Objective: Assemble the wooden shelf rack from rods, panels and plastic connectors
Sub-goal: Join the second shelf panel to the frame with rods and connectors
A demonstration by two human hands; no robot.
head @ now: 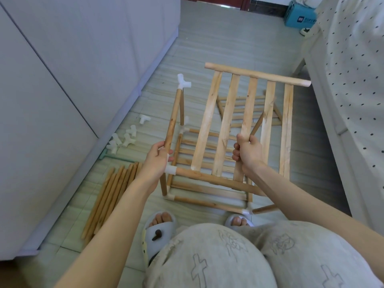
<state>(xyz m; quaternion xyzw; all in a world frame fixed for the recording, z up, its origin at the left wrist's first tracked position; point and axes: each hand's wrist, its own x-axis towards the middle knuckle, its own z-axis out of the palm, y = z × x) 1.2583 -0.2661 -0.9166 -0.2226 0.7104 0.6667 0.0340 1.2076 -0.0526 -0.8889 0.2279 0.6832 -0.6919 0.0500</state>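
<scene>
Slatted panel (pixel 245 123): 5 flat slats joined by a round top rail and a round bottom rail, held tilted above the part-built rack frame (pixel 207 194), which stands on the tiled floor (pixel 218 38).

Left hand (pixel 156 161): fingers curled round an upright rod (pixel 173 119) at the panel's left, just above a white connector (pixel 171 169) on the panel's bottom rail. The rod's top carries a white 3-way connector (pixel 182 82).

Right hand (pixel 248 153): closed round the lower part of the panel's middle slat.

Second slatted panel (pixel 249 113): flat on the floor beyond the held panel, partly hidden.

Loose rods (pixel 108 198): a bundle on the floor left of the frame.

Loose white connectors (pixel 124 138): scattered on the floor left of the frame, beside the grey cabinet (pixel 62 80).

Teal box (pixel 299 15): far beyond the panel; its label is too blurred to read.

Dotted bedding (pixel 357 69): right of the panel.

Slippers (pixel 158 231): below the frame.
</scene>
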